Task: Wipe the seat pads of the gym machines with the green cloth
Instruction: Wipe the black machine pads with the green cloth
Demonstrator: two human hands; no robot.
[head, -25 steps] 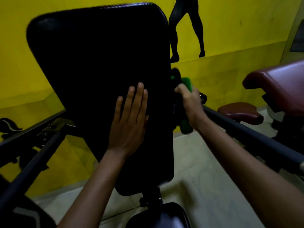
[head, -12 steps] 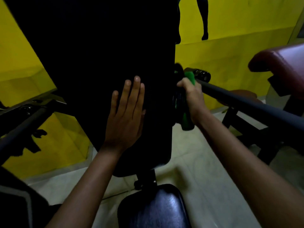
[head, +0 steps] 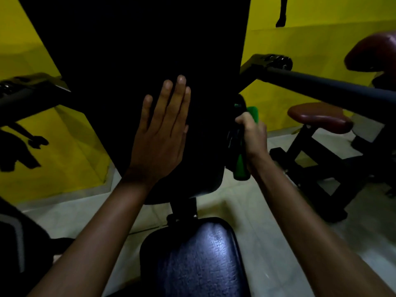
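A tall black back pad (head: 132, 67) fills the upper middle of the view. My left hand (head: 160, 133) lies flat on its lower part, fingers straight and pointing up. At the pad's right edge my right hand (head: 252, 136) grips the green cloth (head: 242, 166), which shows above and below my fist and sits against the pad's side. Below the back pad is the machine's dark blue seat pad (head: 199, 254), shiny and near me.
Black machine arms (head: 321, 84) reach out on the right, and another black arm (head: 27, 93) on the left. A maroon seat (head: 319, 118) and maroon pad (head: 372, 52) of another machine stand at right. Yellow wall (head: 310, 39) behind, pale tiled floor (head: 267, 221) below.
The view has dropped down the back pad, bringing the blue seat pad into sight. My right hand with the cloth has slid lower along the pad's right edge; my left hand stays flat.
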